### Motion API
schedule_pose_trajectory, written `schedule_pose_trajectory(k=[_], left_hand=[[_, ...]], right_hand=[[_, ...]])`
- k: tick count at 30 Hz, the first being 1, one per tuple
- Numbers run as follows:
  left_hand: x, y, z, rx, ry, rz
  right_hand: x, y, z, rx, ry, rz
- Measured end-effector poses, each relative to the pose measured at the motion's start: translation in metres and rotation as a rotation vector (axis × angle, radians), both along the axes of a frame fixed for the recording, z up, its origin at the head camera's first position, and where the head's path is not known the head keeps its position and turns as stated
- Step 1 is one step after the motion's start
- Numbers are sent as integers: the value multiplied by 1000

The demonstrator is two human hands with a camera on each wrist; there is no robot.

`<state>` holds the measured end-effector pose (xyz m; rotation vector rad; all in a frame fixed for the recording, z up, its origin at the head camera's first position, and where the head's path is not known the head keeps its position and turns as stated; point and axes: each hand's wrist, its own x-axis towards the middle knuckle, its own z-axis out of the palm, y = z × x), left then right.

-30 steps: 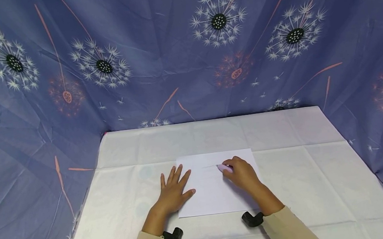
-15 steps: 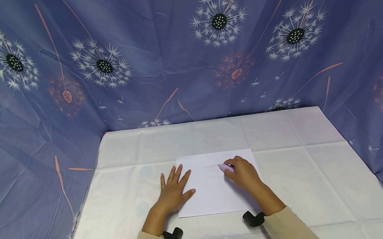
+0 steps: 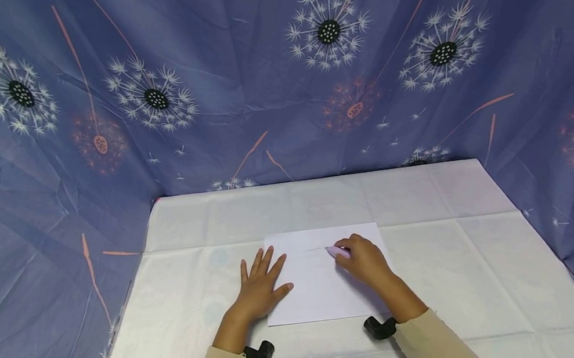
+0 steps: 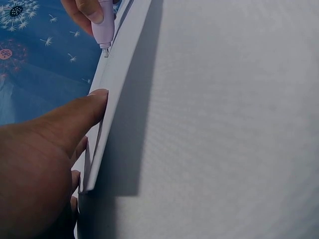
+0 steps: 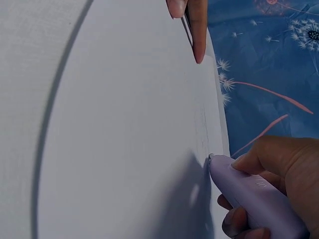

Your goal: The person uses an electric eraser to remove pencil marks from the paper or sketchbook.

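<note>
A sheet of white paper [image 3: 315,298] lies on the white-covered table, with a faint thin line [image 3: 312,250] across its upper part. My left hand [image 3: 258,294] rests with spread fingers over the paper's left edge. On the right side, my right hand [image 3: 366,261] grips a thick lavender pen-shaped tool [image 5: 251,196], its narrow tip pointing left at the end of the line. The right wrist view shows that tip [image 5: 211,157] at the paper's surface, with faint strokes above it. Thumb and curled fingers wrap the tool's body.
The white tablecloth [image 3: 459,266] surrounds the paper, with fold creases. A blue dandelion-print curtain [image 3: 255,77] hangs behind and at both sides. A black wrist piece [image 3: 260,353] sits by the left sleeve, and a similar one [image 3: 380,328] by the right.
My right hand and the tool tip have shifted slightly right, then slightly back left along the line. The left hand and the paper have stayed put.
</note>
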<state>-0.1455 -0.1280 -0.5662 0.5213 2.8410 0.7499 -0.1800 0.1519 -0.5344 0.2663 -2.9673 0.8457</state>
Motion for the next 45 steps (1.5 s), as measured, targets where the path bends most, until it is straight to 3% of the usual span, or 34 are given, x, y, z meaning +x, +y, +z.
schedule_pose_trajectory(k=[18, 29, 40, 45], left_hand=[[0, 0, 1, -9, -5, 3], [0, -1, -1, 28, 34, -12], [1, 0, 3, 1, 2, -3], [0, -1, -3, 31, 26, -10]], right_hand=[[-4, -6, 1, 17, -53, 10], [-5, 2, 1, -3, -31, -17], [-5, -10, 1, 14, -45, 8], [-5, -13, 0, 24, -52, 19]])
